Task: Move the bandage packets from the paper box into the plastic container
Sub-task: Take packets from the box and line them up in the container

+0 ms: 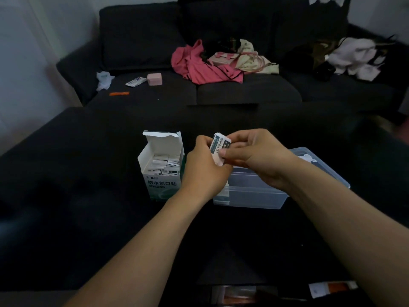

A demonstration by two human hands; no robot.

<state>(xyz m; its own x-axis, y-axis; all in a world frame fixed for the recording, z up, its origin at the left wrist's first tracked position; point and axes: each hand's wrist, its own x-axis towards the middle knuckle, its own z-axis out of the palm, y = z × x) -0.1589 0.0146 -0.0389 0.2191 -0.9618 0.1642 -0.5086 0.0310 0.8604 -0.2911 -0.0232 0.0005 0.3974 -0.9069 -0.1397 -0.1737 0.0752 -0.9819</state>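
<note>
I'm looking down at the paper box [161,167], standing upright on the dark surface with its top flap thrown back, and I can see plenty of bandage packets [163,166] inside it, packed on edge. Just right of the box, both hands meet in the air over a small stack of packets [219,147]: the left hand [204,167] curls its fingers round the stack from the box side, while the right hand [256,155] pinches it from the far side, thumb on the printed face. That stack sits above the near-left corner of the plastic container [276,191], which lies right of the box and close beside it, partly hidden by the hands; I cannot tell what is in it. Well behind the box, a black sofa [221,91] carries a pink garment [199,65] and a small pink case [154,79].
</note>
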